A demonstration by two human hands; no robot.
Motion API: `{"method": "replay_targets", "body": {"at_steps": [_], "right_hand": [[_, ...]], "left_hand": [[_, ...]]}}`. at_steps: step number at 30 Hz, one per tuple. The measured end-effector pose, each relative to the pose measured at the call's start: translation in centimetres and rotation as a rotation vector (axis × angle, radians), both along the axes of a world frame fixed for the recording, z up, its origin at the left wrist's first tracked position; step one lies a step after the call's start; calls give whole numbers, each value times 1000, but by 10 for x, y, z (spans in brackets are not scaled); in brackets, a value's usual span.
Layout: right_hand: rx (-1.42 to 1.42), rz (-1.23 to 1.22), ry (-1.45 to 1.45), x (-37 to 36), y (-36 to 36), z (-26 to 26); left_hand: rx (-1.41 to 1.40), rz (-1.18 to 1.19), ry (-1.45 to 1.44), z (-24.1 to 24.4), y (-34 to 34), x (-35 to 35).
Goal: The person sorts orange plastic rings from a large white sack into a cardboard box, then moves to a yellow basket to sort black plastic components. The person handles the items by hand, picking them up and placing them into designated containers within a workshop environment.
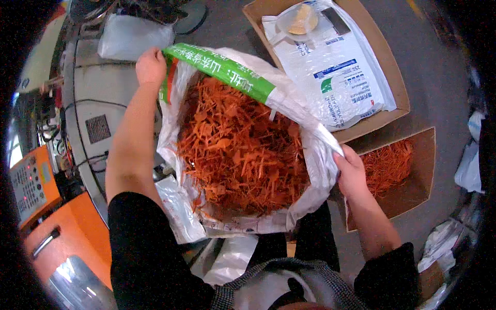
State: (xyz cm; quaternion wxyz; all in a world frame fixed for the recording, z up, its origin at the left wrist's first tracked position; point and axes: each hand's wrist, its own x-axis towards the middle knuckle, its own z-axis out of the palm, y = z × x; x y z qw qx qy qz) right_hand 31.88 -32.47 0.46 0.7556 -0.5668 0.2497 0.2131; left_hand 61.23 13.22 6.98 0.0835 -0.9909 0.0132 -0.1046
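A large white woven sack [317, 135] with a green printed band stands wide at the mouth before me. It is full of orange plastic pieces [240, 151], thin sticks and small flat discs, like moulding scrap. My left hand [152, 66] grips the sack's rim at the upper left, by the end of the green band. My right hand [350, 168] pinches the rim at the right between thumb and fingers. The bottom of the sack is hidden.
At the upper right, a cardboard box [399, 93] holds a printed white plastic bag [348, 77] with a clear scoop [296, 23] on it. Below, another carton [424, 166] contains orange strands [387, 166]. Left are a grey machine bed [112, 85] and an orange control panel [35, 186].
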Motion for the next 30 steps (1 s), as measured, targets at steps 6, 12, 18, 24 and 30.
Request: {"method": "replay_targets", "body": {"at_steps": [6,12,18,24,30], "right_hand": [[-78,-108,60,-5,-5,41],[-489,188,-210,4,21,55],[-324,55,-185,-11,31,58],[-482,51,-219,-21,38,64],[-530,159,-244,-13,47,53]], "left_hand": [[-635,18,157,36,-42,-90],[-630,221,358,-45,-85,-297],[-871,621,381,-74,-204,-299],[-878,194,263,-54,-246,-265],[-906,-65,383,-26,-235,-284]]}}
